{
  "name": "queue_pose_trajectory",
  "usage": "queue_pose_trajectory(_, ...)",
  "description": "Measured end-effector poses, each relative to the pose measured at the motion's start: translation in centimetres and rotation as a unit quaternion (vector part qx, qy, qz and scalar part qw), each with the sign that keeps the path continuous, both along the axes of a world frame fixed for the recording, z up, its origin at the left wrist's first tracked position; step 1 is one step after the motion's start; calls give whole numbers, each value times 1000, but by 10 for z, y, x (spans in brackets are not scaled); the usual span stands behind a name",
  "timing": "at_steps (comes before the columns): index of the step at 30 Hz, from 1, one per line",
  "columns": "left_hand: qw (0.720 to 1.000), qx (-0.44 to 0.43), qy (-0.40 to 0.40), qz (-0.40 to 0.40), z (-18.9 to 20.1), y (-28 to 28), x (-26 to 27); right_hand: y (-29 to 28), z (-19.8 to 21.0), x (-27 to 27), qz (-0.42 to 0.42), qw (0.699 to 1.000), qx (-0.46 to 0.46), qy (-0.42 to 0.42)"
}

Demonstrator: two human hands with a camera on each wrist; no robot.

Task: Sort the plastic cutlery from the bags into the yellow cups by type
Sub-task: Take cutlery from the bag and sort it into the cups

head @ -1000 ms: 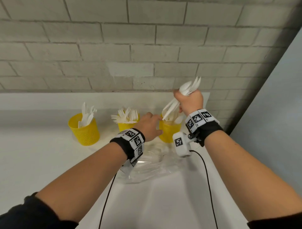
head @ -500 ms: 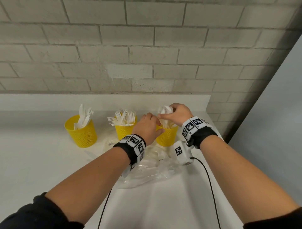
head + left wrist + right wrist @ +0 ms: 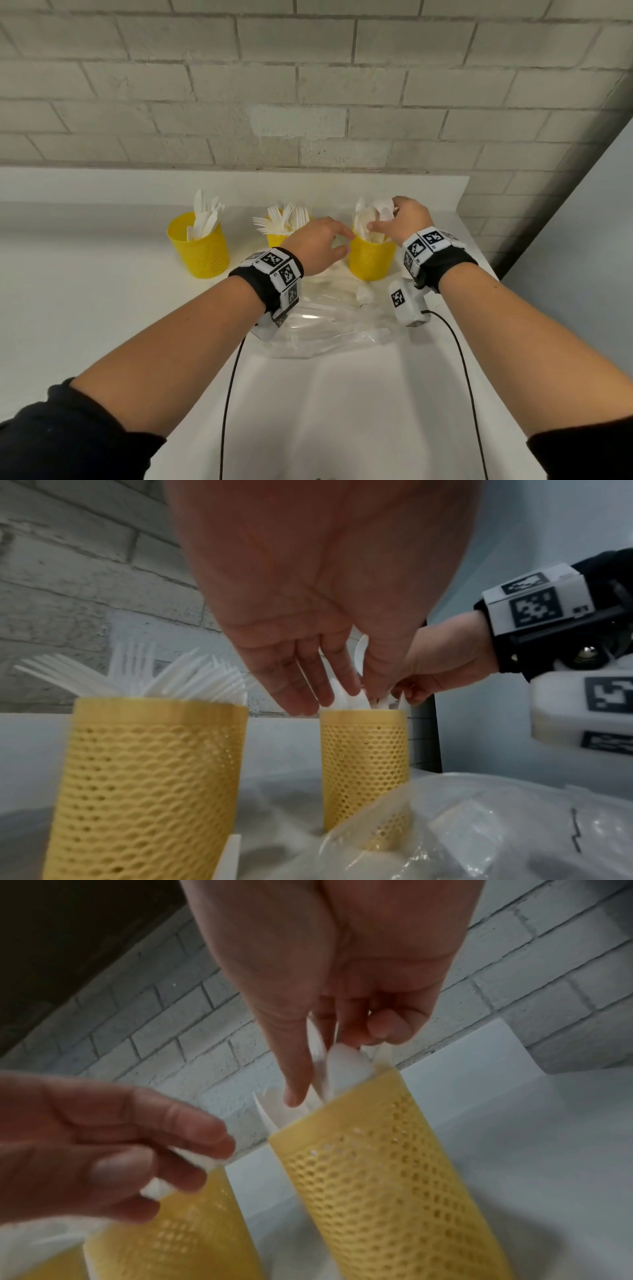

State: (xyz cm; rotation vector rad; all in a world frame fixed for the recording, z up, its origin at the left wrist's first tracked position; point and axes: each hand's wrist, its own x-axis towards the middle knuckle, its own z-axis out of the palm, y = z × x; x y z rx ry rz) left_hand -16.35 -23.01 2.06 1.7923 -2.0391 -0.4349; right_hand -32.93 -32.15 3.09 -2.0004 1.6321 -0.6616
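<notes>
Three yellow mesh cups stand by the wall: the left cup (image 3: 202,251) holds knives, the middle cup (image 3: 274,240) forks (image 3: 287,219), the right cup (image 3: 371,265) spoons (image 3: 368,219). My right hand (image 3: 380,219) is over the right cup (image 3: 377,1177); its thumb and curled fingers grip the bowls of the spoons (image 3: 346,1066) standing in it. My left hand (image 3: 342,241) holds nothing, and its relaxed fingers reach the near left rim of that cup (image 3: 365,764). Clear plastic bags (image 3: 325,325) lie crumpled in front of the cups.
A small white piece (image 3: 363,294) lies on the bags near the right cup. The brick wall (image 3: 308,102) rises just behind the cups. The white table ends at its right edge (image 3: 479,253) beside a grey panel (image 3: 582,240). Two black cables (image 3: 229,394) trail from my wrists.
My right hand has come down from well above the right cup and set its bundle of spoons into it. My left hand has stayed by that cup's rim.
</notes>
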Motion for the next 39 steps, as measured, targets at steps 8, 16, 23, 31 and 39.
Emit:
queue_pose_trajectory(8, 997, 46, 36, 58, -9, 42, 31, 35, 24, 30, -3, 989, -95, -110)
queue_pose_trajectory(16, 979, 112, -49, 164, -34, 88, 79, 93, -41, 90, 289, 948, 57, 121)
queue_pose_trajectory(23, 956, 74, -148, 244, -48, 120, 95, 100, -60, 91, 282, 930, 17, 236)
queue_pose_trajectory(31, 954, 188, 10, 232, -50, 119, 114, 109, -48, 88, 285, 926, 105, 224)
queue_pose_trajectory(39, 968, 90, 52, 230, -45, 119, 112, 133, -64, 100, 304, 939, 71, 147)
